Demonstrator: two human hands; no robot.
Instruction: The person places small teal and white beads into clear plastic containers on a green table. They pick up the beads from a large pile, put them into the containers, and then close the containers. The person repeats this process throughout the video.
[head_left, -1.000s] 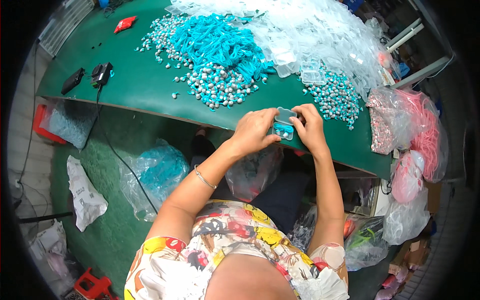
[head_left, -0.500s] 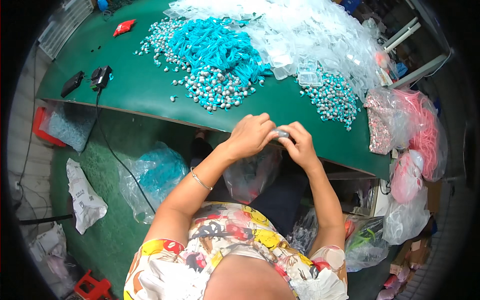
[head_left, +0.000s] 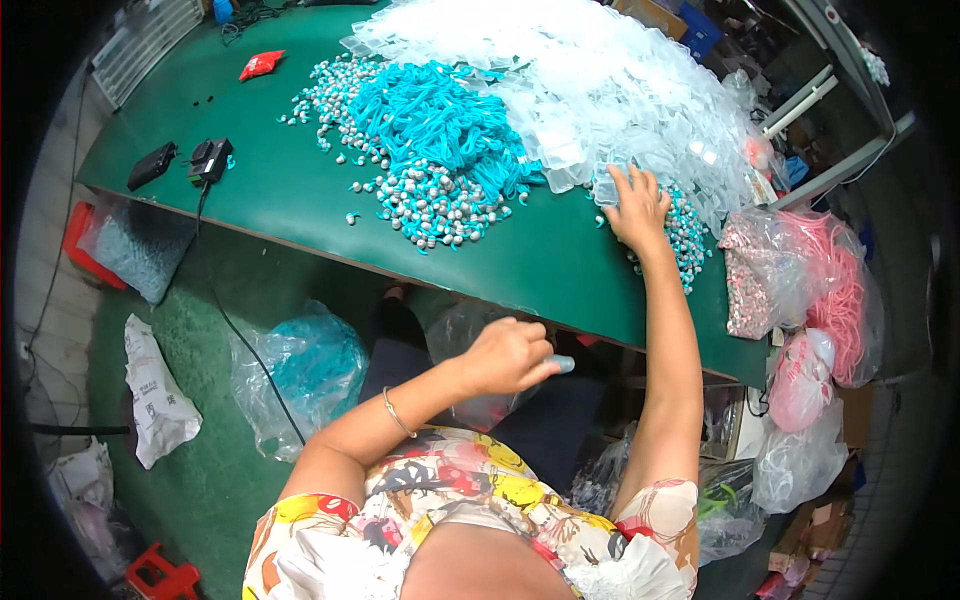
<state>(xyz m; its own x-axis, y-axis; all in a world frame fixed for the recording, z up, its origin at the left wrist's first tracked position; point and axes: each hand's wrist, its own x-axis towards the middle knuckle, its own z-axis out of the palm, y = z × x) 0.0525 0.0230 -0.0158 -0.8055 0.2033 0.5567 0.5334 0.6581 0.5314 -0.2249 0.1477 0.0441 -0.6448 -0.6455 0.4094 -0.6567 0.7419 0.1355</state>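
My left hand (head_left: 505, 357) is closed in front of the table's near edge. Between its thumb and fingers it grips a small translucent bluish plastic box (head_left: 563, 364). My right hand (head_left: 637, 208) reaches over the tabletop, fingers spread. Its fingertips are beside a clear plastic box (head_left: 605, 186) and above the smaller pile of silver-and-turquoise beads (head_left: 685, 240), partly covering both. Whether the fingertips touch the box I cannot tell. Left of that hand lie a heap of turquoise cords (head_left: 435, 120) and a larger pile of silver-and-turquoise beads (head_left: 440, 205).
A big heap of clear plastic boxes (head_left: 640, 95) covers the table's far right. Bags of pink cords (head_left: 830, 290) hang at the right edge. On the left are a black device with a cable (head_left: 208, 160) and a red packet (head_left: 262, 65). A turquoise-filled bag (head_left: 310, 365) lies on the floor.
My hands were together around the small box. Now my right hand has let go and moved forward to the beads and boxes, while the left, still holding the box, has drawn back toward me.
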